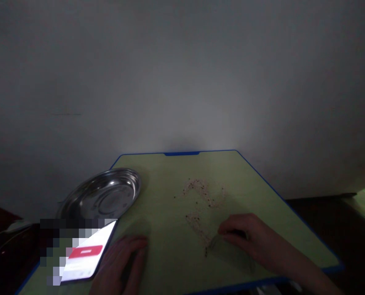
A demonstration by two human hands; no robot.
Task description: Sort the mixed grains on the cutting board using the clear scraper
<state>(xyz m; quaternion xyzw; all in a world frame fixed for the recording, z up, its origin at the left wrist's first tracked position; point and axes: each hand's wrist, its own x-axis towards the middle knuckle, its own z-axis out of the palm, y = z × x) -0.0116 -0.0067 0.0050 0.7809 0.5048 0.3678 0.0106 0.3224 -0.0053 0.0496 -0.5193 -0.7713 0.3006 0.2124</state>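
Pinching a knife [215,241], right hand [247,239] fingers beside crumbs [201,205]; left hand [124,258] flat

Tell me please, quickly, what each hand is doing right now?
Left hand: open, flat on the board.
Right hand: closed on a knife.

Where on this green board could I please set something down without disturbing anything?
The far edge of the green board, between the steel dish and the scattered crumbs, is bare, as is the right side beyond the crumbs. The near edge is crowded: phone, left hand, right hand.
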